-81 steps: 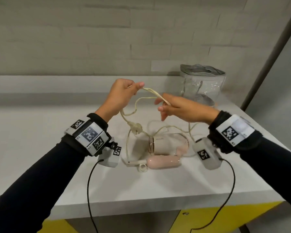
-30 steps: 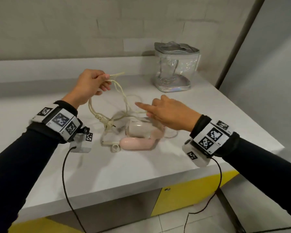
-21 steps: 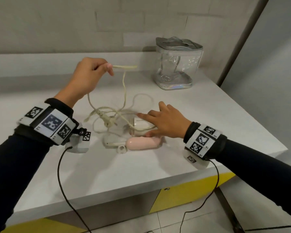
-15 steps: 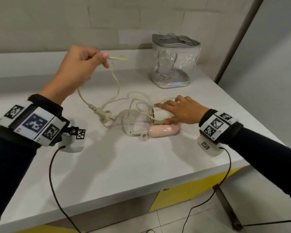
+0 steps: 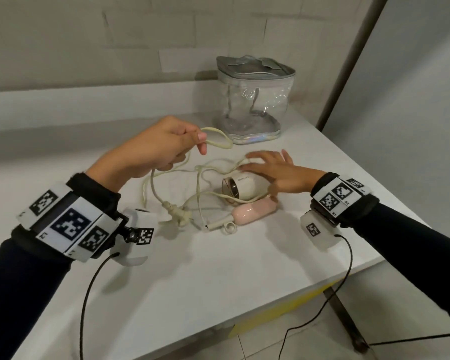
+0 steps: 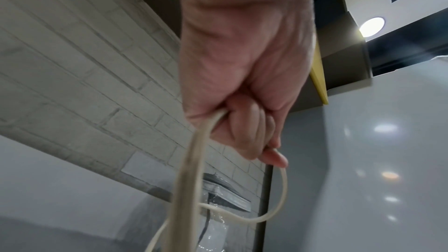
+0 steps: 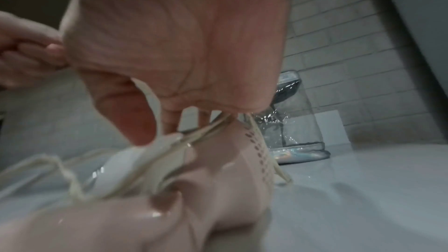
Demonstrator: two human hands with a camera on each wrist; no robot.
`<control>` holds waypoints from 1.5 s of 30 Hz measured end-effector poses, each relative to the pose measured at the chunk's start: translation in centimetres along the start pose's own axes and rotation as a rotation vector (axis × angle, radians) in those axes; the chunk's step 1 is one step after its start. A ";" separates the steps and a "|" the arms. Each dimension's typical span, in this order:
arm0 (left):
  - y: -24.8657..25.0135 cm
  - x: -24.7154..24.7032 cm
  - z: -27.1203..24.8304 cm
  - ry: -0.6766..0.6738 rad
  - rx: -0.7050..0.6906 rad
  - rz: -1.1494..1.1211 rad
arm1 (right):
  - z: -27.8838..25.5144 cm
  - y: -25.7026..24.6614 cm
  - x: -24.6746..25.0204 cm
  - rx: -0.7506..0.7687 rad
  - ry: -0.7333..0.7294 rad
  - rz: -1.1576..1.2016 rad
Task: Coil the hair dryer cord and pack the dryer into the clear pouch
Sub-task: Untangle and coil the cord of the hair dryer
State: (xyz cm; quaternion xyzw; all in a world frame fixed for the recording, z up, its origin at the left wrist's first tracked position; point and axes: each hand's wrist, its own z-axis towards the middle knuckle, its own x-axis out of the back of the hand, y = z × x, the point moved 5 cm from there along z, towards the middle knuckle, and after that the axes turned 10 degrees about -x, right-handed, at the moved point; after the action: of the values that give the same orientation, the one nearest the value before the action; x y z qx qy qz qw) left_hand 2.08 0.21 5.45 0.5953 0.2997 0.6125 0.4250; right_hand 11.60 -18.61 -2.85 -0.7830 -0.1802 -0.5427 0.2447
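Note:
A small hair dryer (image 5: 244, 189) with a white barrel and a folded pink handle (image 5: 253, 211) lies on the white counter (image 5: 218, 268). Its cream cord (image 5: 200, 183) runs loose over the counter, and the plug (image 5: 178, 215) lies left of the dryer. My left hand (image 5: 166, 144) is raised and grips loops of the cord (image 6: 194, 170) in a fist. Fingers straight, my right hand (image 5: 270, 166) rests flat on the barrel's far side (image 7: 242, 150). The clear pouch (image 5: 255, 100) with grey trim stands upright behind them, its top closed.
A low ledge and grey brick wall run along the back. The counter's right edge (image 5: 374, 211) drops off beside a grey wall and a dark slanted post (image 5: 348, 63). Black sensor cables hang over the front edge.
My right hand let go of the cord and came down flat onto the dryer barrel. The left hand kept its hold on the cord loops and has sunk a little lower.

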 end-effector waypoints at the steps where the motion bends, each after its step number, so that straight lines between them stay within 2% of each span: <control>1: 0.0 -0.3 0.0 -0.005 0.014 -0.010 | -0.6 -0.3 0.8 -0.017 0.074 0.151; 3: 0.1 -0.7 -0.2 -0.015 0.045 -0.026 | -2.0 -1.4 2.9 0.007 0.284 0.417; 4: 0.2 -1.0 -0.4 -0.025 0.059 -0.030 | -2.6 -2.5 3.4 0.055 0.334 0.506; 5: 0.4 -1.2 -0.6 -0.035 0.065 -0.033 | -3.2 -3.9 3.6 0.121 0.332 0.545; 8: 1.6 -1.7 -1.3 -0.030 0.018 -0.049 | -3.5 -8.3 3.4 0.289 0.287 0.442; 10: 2.5 -1.5 -2.2 -0.006 -0.045 -0.049 | -3.3 -10.1 4.0 0.375 0.357 0.433; 12: 3.1 -1.2 -3.4 -0.013 -0.090 -0.055 | -3.1 -10.8 5.0 0.428 0.424 0.478; 15: 3.4 -0.7 -5.1 -0.031 -0.107 -0.108 | -2.7 -10.3 6.2 0.436 0.447 0.547; 18: 3.5 -0.9 -6.6 -0.051 -0.115 -0.234 | -2.7 -9.8 7.2 0.465 0.397 0.841; 21: 3.3 -2.3 -7.1 -0.057 -0.067 -0.341 | -2.2 -11.2 6.6 0.475 0.283 1.169; 23: 3.6 -3.7 -6.9 -0.056 -0.062 -0.365 | -1.9 -12.8 5.4 0.439 0.163 1.376; 25: 4.1 -4.7 -6.7 -0.069 -0.113 -0.368 | -2.1 -14.2 3.9 0.379 0.028 1.456; 27: 4.0 -4.6 -6.4 -0.032 -0.175 -0.348 | -2.8 -15.5 2.2 0.288 -0.074 1.298; 29: 3.3 -3.7 -6.1 0.042 -0.194 -0.325 | -2.9 -15.7 1.1 0.178 -0.010 0.878; 32: 1.9 -2.0 -5.2 0.157 -0.165 -0.283 | -2.5 -14.8 -1.2 0.153 -0.007 0.241; 34: 0.9 -1.0 -4.4 0.253 -0.136 -0.253 | -3.2 -14.2 -2.2 0.142 0.032 -0.005; 36: 0.3 -0.9 -3.7 0.307 -0.128 -0.249 | -4.4 -14.3 -1.4 0.158 0.092 0.044; 38: 0.1 -1.7 -3.0 0.289 -0.144 -0.205 | -5.9 -14.8 0.7 0.323 0.157 0.130; 41: 0.8 -3.0 -2.6 0.312 -0.162 -0.254 | -7.2 -14.2 4.6 0.528 0.397 0.252; 44: 2.0 -3.6 -2.6 0.348 -0.216 -0.245 | -7.9 -11.7 7.6 0.522 0.689 0.578; 45: 2.3 -3.8 -2.7 0.331 -0.239 -0.238 | -7.7 -10.9 8.0 0.485 0.709 0.658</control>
State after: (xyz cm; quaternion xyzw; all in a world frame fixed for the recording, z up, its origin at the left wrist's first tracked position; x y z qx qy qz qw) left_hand -1.20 -3.83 5.30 0.3928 0.3589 0.6783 0.5067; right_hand 2.55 -14.02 8.89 -0.4880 0.0481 -0.6114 0.6211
